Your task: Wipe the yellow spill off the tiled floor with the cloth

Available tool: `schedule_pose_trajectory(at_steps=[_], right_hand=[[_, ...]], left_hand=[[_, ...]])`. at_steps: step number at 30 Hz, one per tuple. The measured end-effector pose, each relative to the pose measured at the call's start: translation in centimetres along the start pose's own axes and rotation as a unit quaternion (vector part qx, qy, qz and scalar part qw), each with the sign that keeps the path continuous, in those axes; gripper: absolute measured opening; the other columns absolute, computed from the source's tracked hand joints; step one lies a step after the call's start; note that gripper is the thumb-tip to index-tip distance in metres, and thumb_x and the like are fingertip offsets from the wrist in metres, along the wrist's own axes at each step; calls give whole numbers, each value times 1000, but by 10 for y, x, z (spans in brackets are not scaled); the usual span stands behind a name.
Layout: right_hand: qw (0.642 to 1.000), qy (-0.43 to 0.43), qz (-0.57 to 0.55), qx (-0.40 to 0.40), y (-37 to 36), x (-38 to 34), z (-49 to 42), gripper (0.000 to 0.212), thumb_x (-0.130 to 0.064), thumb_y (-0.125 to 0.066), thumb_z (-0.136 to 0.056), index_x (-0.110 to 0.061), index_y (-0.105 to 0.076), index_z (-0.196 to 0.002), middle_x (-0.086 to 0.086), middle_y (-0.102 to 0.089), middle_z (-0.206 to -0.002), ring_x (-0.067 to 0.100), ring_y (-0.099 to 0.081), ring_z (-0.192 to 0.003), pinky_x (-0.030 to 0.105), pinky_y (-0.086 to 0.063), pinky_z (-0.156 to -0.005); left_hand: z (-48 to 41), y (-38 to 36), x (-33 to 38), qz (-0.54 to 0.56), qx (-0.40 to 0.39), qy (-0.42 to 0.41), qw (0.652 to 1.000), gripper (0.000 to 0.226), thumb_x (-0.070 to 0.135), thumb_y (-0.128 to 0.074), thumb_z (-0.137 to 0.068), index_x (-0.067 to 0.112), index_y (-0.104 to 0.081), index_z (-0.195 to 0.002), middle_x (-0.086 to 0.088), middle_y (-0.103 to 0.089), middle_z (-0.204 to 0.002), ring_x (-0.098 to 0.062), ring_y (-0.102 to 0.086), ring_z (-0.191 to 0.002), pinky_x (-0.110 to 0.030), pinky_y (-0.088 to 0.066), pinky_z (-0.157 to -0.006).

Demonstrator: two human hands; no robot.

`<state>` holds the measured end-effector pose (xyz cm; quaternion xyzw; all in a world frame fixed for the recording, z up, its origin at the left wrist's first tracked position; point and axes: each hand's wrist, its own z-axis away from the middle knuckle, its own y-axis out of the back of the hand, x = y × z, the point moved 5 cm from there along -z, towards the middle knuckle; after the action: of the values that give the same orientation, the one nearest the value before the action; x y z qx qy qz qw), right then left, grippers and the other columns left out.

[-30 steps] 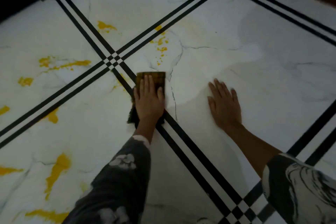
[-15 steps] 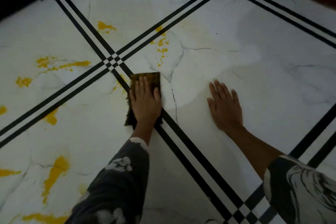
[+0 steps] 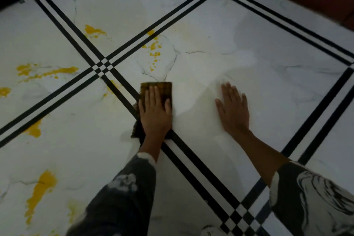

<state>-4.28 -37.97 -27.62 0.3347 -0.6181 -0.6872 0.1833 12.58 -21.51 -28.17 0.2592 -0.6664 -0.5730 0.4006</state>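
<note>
Left hand (image 3: 155,113) flat, fingers straight, pressing the cloth (image 3: 164,89) onto the floor (image 3: 268,82) beside the black stripe, mid-scene. Right hand (image 3: 234,109) flat on the tile, grasping nothing. Right tile looks clean. Yellow spill (image 3: 41,191) remains left and far. Judged under half done.

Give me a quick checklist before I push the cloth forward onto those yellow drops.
1. Cloth flat under left hand: ok.
2. Right hand braced flat on the tile, apart from the cloth: ok.
3. Yellow drops straight ahead of the cloth, path bare: ok.
4. Cloth clean enough: cannot tell, it looks dark and stained.
5. Spill all wiped: not ok, yellow streaks lie at left.
</note>
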Motion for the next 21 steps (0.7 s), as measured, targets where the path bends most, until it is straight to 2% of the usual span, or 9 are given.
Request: schedule_pose_trajectory(at_steps=[2, 3, 5, 7, 9, 11, 15, 18, 21], right_hand=[[998, -54, 5, 11, 6, 21, 9, 74, -50, 4, -85, -15, -12, -148, 5, -14, -156, 21, -14, -144, 40, -3, -116], [997, -70, 8, 11, 7, 26, 11, 74, -50, 5, -85, -15, -11, -148, 6, -13, -156, 21, -13, -144, 40, -3, -116], [997, -77, 21, 3, 7, 28, 11, 71, -49, 4, -87, -15, -7, -148, 5, -8, -157, 20, -11, -144, 39, 2, -115], [996, -74, 40, -7, 8, 32, 9, 60, -47, -5, -95, -18, -1, -148, 2, -2, -157, 18, -5, -145, 38, 5, -115], [996, -76, 41, -25, 9, 50, 11, 58, -47, -10, -97, -22, 2, -148, -1, 2, -157, 16, -1, -145, 38, 4, -116], [997, -56, 43, -36, 11, 66, 15, 65, -57, -3, -91, -26, 2, -148, -3, 3, -157, 15, -2, -145, 38, 0, -116], [998, -45, 45, -29, 10, 66, 18, 70, -56, 6, -84, -26, 1, -147, -3, 0, -157, 17, -5, -145, 39, -2, -115], [997, -53, 45, -23, 12, 64, 19, 68, -54, 6, -86, -26, 3, -147, -3, 0, -157, 17, -4, -145, 39, -1, -116], [998, -52, 41, -17, 12, 64, 19, 67, -53, 4, -87, -25, -1, -148, -2, -1, -157, 17, -5, -145, 39, -1, -116]], left_hand=[[40, 2, -1, 5, 17, 47, 999, 69, 46, -14, -91, 8, -24, -148, -10, -25, -154, -24, -22, -142, -40, -4, -116], [62, 0, 12, 5, 9, 40, 999, 67, 44, -17, -92, 6, -26, -147, -11, -28, -153, -25, -26, -141, -40, -5, -116], [90, -8, 53, 9, -3, -18, 1000, 63, 42, -24, -94, 5, -33, -144, -12, -36, -149, -26, -33, -138, -42, -10, -114], [95, -16, 98, 14, -30, -96, 995, 60, 42, -22, -96, 6, -36, -142, -11, -39, -147, -25, -37, -136, -44, -14, -114], [75, -23, 130, 16, -76, -170, 982, 61, 44, -15, -97, 8, -33, -143, -9, -38, -148, -23, -34, -138, -44, -14, -117], [39, -24, 137, 9, -99, -209, 973, 66, 46, -12, -93, 10, -28, -146, -7, -31, -152, -21, -27, -141, -42, -9, -116], [-3, -21, 87, 0, -37, -104, 994, 72, 49, -7, -89, 12, -19, -149, -6, -23, -155, -19, -18, -144, -40, -3, -116], [40, -15, 75, 2, -12, -39, 999, 65, 45, -17, -93, 8, -28, -146, -9, -30, -152, -23, -28, -140, -43, -11, -115], [82, -21, 117, 9, -41, -107, 993, 62, 45, -12, -98, 7, -33, -143, -11, -37, -148, -24, -34, -138, -48, -16, -113]])
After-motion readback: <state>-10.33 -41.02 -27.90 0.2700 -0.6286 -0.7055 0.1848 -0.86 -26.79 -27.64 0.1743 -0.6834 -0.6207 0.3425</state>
